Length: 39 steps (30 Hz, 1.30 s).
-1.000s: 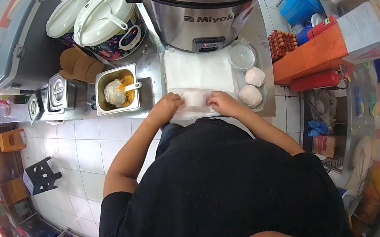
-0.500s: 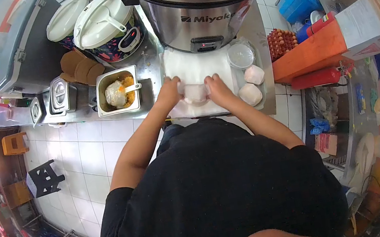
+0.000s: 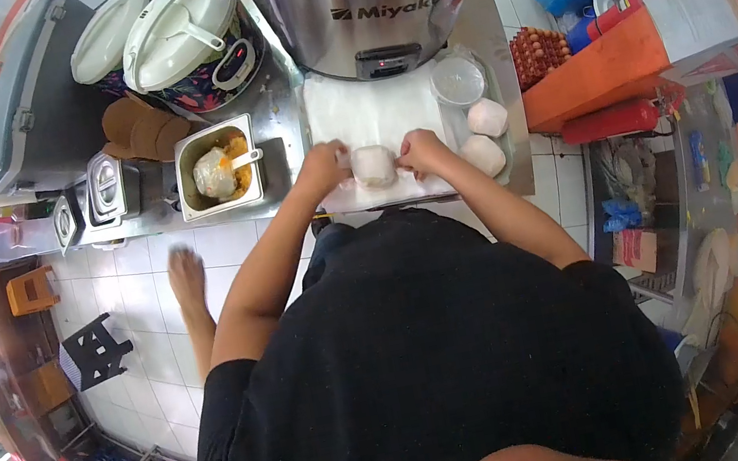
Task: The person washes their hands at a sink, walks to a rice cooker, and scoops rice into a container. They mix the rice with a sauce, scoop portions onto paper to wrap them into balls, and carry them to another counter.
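On the white paper sheets [image 3: 348,111], a white wrapped bundle [image 3: 372,166] lies between my hands. My left hand [image 3: 325,167] is closed at the bundle's left side, pinching the end of its wrapper. At the right side my right hand [image 3: 420,152] pinches the wrapper's other end. Two more white wrapped bundles, an upper one [image 3: 487,118] and a lower one [image 3: 482,155], rest on a tray to the right, below a round clear container [image 3: 458,81].
A large steel cooker [image 3: 372,23] stands behind the paper. To the left are a metal pan [image 3: 217,170] with orange food, a bagged lump and a spoon, brown discs [image 3: 142,130] and a patterned cooker [image 3: 194,49]. Another person's bare limb [image 3: 188,282] shows at lower left.
The bundle has come into fuller view between my hands, which have spread slightly apart. The view has shifted, and another person's limb has appeared at the left.
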Motion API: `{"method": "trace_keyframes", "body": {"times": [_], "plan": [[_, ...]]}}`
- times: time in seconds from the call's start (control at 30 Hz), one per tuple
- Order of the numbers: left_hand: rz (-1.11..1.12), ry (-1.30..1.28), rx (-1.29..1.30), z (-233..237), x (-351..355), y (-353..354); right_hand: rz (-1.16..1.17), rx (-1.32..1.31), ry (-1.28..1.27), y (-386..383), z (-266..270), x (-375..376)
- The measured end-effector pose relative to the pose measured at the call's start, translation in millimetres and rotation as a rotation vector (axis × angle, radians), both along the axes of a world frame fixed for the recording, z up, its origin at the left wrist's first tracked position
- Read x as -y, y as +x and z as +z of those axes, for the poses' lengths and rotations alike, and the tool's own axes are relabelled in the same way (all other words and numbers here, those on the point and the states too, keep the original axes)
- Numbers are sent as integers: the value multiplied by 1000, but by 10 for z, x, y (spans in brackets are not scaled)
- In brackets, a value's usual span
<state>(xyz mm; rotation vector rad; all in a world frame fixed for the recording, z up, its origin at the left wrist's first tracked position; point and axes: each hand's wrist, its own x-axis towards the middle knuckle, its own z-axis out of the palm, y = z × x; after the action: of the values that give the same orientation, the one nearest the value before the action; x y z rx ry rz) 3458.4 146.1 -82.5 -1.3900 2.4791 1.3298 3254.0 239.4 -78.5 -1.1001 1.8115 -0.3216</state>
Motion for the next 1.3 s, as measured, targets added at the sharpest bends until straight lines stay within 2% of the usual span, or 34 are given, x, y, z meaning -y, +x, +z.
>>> {"method": "trace_keyframes", "body": {"times": [0.07,0.1,0.13,0.17,0.2,0.23,0.27,0.33,0.4,0.47,0.53,0.57,0.6,0.63,0.67,0.73,0.77,0.83,0.9,0.93,1.0,1.07,1.1,1.13,1.2,1.27,1.3], "plan": [[-284,-387,-45,-15,89,-106,47,-17,10,30,-36,53],[-412,-361,-67,13,108,-140,99,-35,19,21,-52,71],[-417,-369,-70,-219,186,-115,93,-39,13,16,-66,54],[-444,-244,-199,-669,330,-61,142,-118,-184,15,-70,19],[-469,-117,-328,-441,328,-112,191,-198,-380,15,-24,-8],[-355,-243,-466,-289,44,-103,133,-61,-398,-8,14,-40],[-358,-241,-466,-128,-48,-113,129,-61,-397,-4,30,-42],[-108,122,-347,-51,-150,-110,-307,490,-322,51,44,-48],[-97,78,-402,-94,-220,-158,-364,465,-345,200,186,-61],[3,98,-519,-110,-276,-216,-421,435,-372,310,342,-91],[-34,21,-499,173,-339,-231,-200,3,-534,338,471,-105],[-18,23,-509,289,-378,-235,-204,-2,-536,307,525,-112],[-2,25,-520,435,-413,-238,-200,135,-509,259,576,-119],[1,-38,-395,669,-441,-227,-194,272,-481,220,635,-122],[-3,-36,-396,759,-418,-213,-197,269,-480,210,708,-143],[-233,-693,-729,843,-316,-173,-282,763,-326,210,886,-194],[-328,-626,-885,832,-249,-183,-285,762,-327,207,989,-228],[-376,-706,-971,1063,-201,-261,-216,1116,-171,193,1154,-318],[-439,-812,-1103,1175,-124,-342,-140,1147,-130,177,1182,-397],[-434,-813,-1104,1193,-87,-374,-63,1180,-89,178,1192,-420],[-668,-765,-1055,1279,-65,-428,-45,1158,-8,184,1155,-439],[-718,-729,-995,1400,-107,-478,71,1160,90,125,1037,-427],[-716,-746,-782,1450,-138,-496,-64,1066,16,102,1030,-450],[-703,-754,-562,1471,-162,-490,-48,1068,25,34,1021,-401],[-615,-792,-427,1272,-156,-411,132,282,-311,-147,987,-228],[-398,-711,-276,1098,-85,-249,157,-206,-426,-291,820,-154],[-267,-744,-308,1132,-78,-116,179,-304,-392,-379,745,-143]]}}
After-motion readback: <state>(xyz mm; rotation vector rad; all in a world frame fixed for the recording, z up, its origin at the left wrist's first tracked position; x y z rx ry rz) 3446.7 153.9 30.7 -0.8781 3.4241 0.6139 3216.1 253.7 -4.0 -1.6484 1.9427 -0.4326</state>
